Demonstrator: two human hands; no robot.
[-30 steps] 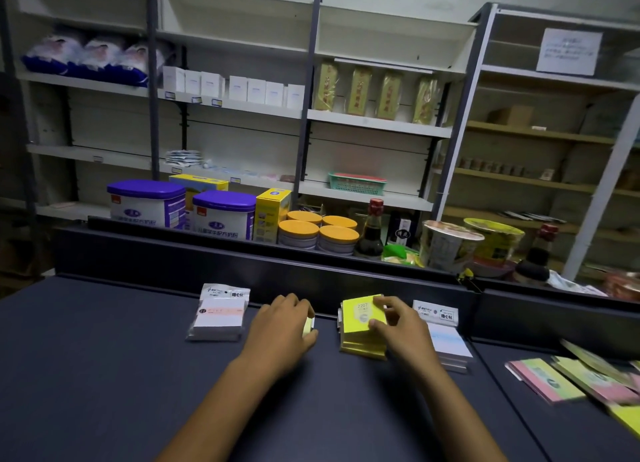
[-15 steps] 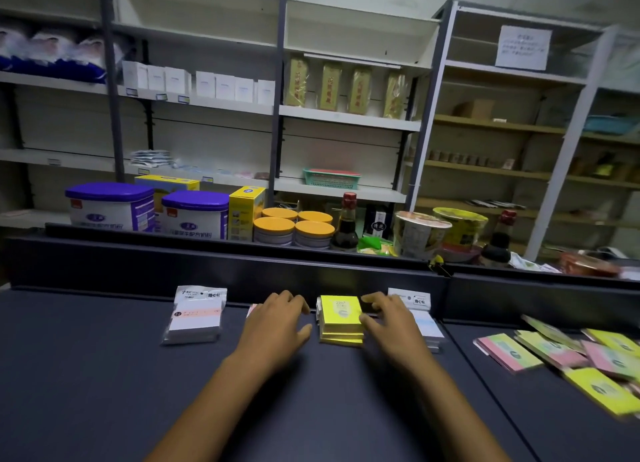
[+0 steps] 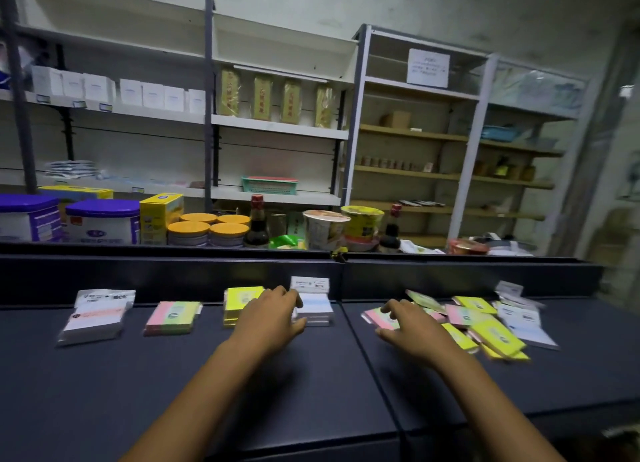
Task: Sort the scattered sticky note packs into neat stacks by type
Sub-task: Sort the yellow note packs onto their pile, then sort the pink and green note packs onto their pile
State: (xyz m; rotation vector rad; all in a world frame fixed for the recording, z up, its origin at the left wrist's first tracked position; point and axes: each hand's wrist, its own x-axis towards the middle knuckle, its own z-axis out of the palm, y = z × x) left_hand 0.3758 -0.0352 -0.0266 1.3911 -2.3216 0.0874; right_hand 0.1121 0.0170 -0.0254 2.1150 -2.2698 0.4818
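Four stacks lined up along the back of the dark counter [image 3: 104,392] at centre left of the frame: white packs in clear wrap [image 3: 95,317] far left, then a pink-and-green stack [image 3: 172,317], then a yellow stack [image 3: 239,304], then a white-and-blue stack [image 3: 313,305] near the middle. Partly done, by the look of it.

Still unsorted: a loose heap of packs [image 3: 478,323] at centre right, with pink, yellow and white kinds overlapping at odd angles.

Left hand [image 3: 268,317] low between the yellow and white-and-blue stacks, fingers loosely curved, holding nothing visible. Right hand [image 3: 410,326] at the near left edge of the heap, fingers spread over a pink pack [image 3: 375,316], not yet closed on it.

Probably about half remaining, judging by the heap's size.
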